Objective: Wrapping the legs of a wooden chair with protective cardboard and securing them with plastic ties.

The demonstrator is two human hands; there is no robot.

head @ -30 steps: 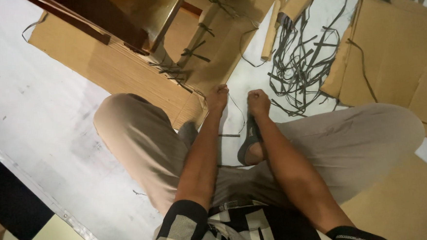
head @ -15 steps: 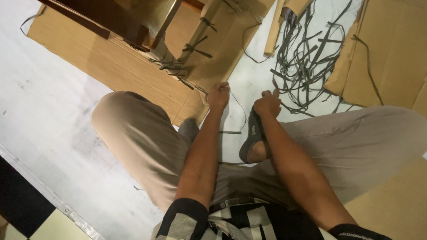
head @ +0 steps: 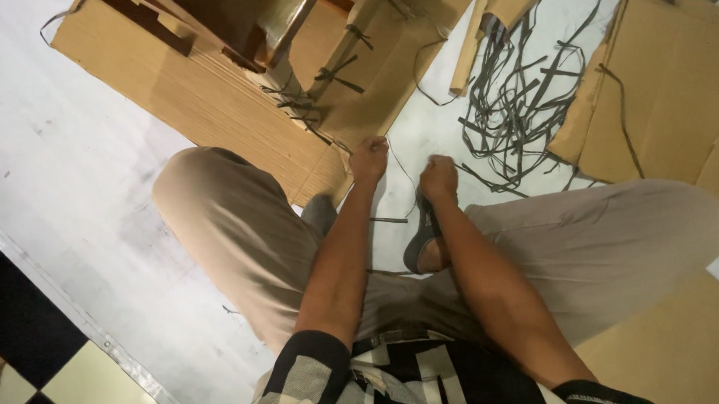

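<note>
Two fists held out between the bent knees

Both bare forearms reach forward from the torso, nearly side by side. The left hand [head: 369, 160] is curled into a fist, knuckles up; the right hand [head: 439, 176] is likewise clenched, just beside the left hand and slightly nearer the body.

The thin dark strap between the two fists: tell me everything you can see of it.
The strap is a thin, dark grey, flat-looking strip, seemingly plastic. It runs from the left hand in a slack curve to the right hand, both closed into fists on it, above the pale floor. Its far end seems to meet the cardboard.
</note>
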